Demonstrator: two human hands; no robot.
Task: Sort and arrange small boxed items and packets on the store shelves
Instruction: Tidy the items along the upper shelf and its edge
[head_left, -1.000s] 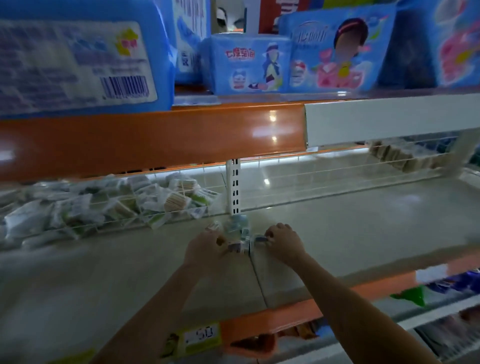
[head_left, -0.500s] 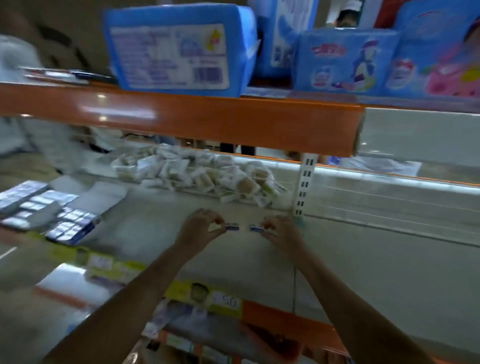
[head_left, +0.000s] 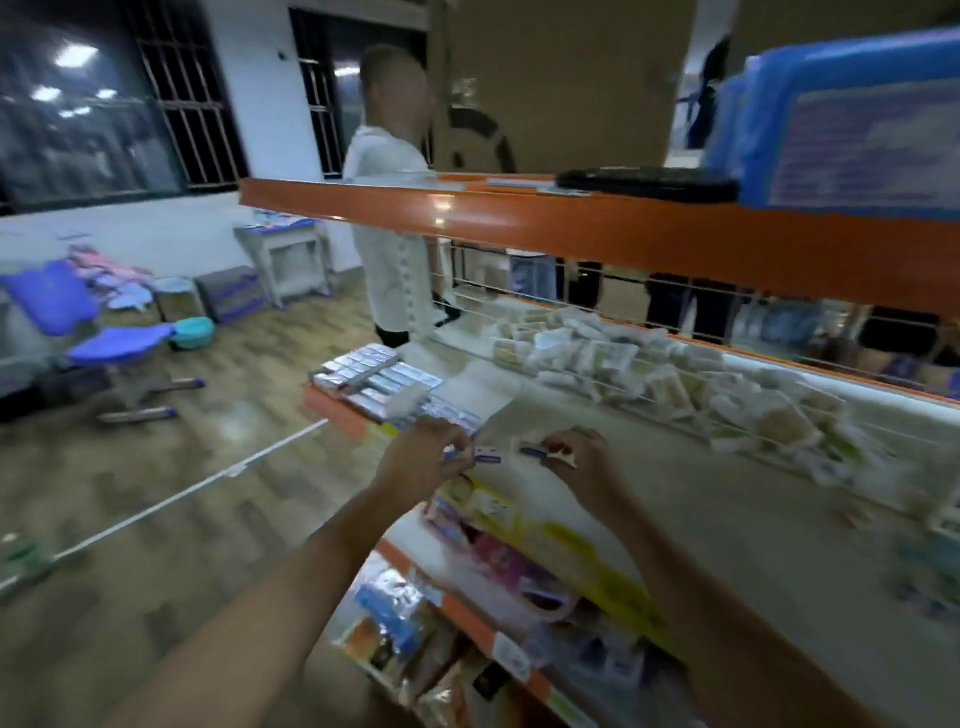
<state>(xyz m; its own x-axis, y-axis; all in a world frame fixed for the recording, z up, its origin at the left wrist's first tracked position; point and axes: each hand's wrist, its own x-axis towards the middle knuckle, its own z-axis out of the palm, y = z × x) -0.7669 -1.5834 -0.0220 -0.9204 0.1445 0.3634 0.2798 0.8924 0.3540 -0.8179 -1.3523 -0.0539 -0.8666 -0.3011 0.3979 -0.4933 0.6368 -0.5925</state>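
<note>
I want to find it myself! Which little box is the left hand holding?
Find the pale middle shelf under the orange beam. Two hands meet above its front edge, and the left hand pinches a small box in its fingers. It is white with a blue stripe and is held in the air, unlike the flat rows of boxes at the shelf's end.

I see a wood-plank floor (head_left: 171, 467), white walls (head_left: 260, 88), dark barred windows (head_left: 176, 88) reflecting ceiling lights, and a purple chair (head_left: 88, 332).
</note>
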